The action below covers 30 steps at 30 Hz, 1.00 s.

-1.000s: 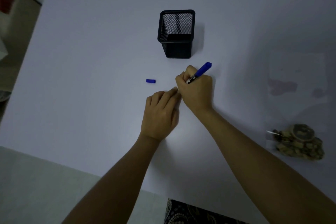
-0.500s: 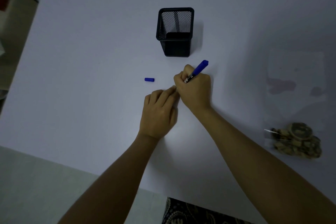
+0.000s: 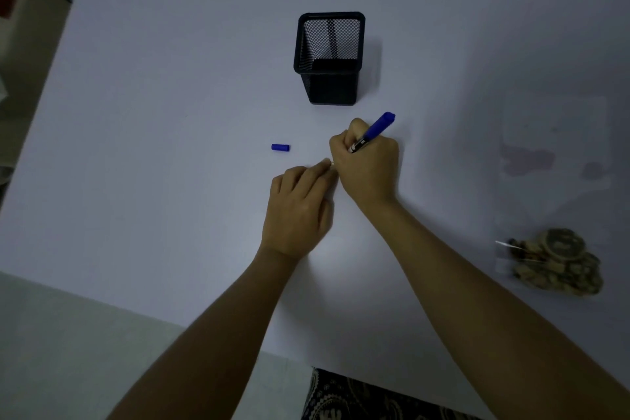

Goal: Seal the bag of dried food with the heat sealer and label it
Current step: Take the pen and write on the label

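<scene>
My right hand (image 3: 370, 164) grips a blue marker (image 3: 375, 130) with its tip pointed down at the white table, hidden behind my fingers. My left hand (image 3: 298, 208) rests knuckles-up beside it, fingertips pressed down on something small and pale that I can barely see at the tip of my forefinger. The marker's blue cap (image 3: 280, 147) lies on the table to the left of my hands. A clear bag of brown dried food (image 3: 555, 264) lies at the right edge of the table, away from both hands.
A black mesh pen holder (image 3: 329, 58) stands just beyond my hands. The white table (image 3: 170, 112) ends close to my body; patterned fabric (image 3: 358, 399) shows below its edge. A faint clear sheet (image 3: 552, 153) lies at the right.
Both hands stay almost in place; the marker has tilted only slightly. The view has shifted a little.
</scene>
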### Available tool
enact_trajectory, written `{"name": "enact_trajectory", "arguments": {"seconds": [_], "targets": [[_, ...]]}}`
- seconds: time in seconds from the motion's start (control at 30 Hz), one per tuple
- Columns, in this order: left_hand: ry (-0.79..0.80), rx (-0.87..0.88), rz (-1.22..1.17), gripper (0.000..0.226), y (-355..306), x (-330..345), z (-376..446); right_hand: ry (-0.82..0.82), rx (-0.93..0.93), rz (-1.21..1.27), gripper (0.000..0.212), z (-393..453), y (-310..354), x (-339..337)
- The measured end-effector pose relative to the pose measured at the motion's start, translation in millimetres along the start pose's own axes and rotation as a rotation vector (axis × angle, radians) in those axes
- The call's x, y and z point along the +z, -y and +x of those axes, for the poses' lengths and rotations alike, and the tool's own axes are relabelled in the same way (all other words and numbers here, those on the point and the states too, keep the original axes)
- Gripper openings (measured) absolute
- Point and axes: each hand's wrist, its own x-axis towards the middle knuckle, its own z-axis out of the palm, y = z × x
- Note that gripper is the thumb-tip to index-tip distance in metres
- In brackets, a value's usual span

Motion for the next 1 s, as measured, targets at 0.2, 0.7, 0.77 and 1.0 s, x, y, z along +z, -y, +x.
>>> {"name": "enact_trajectory", "arguments": {"seconds": [0.2, 0.7, 0.77, 1.0], "targets": [[0.003, -0.002, -0.005, 0.034, 0.4, 0.1, -0.2, -0.028, -0.001, -0.065, 0.03, -0.3, -1.4, 0.4], [-0.017, 0.0, 0.0, 0.037, 0.7, -0.8, -0.7, -0.157, 0.077, -0.03, 0.04, 2.6, 2.0, -3.7], [-0.025, -0.001, -0.004, 0.038, 0.4, -1.2, -0.4, -0.174, 0.092, -0.015, 0.04, 3.6, 1.9, -3.9], [-0.028, 0.008, -0.031, 0.037, 1.2, -3.7, -1.0, -0.195, 0.188, 0.065, 0.039, 13.8, 3.1, -7.9]]}}
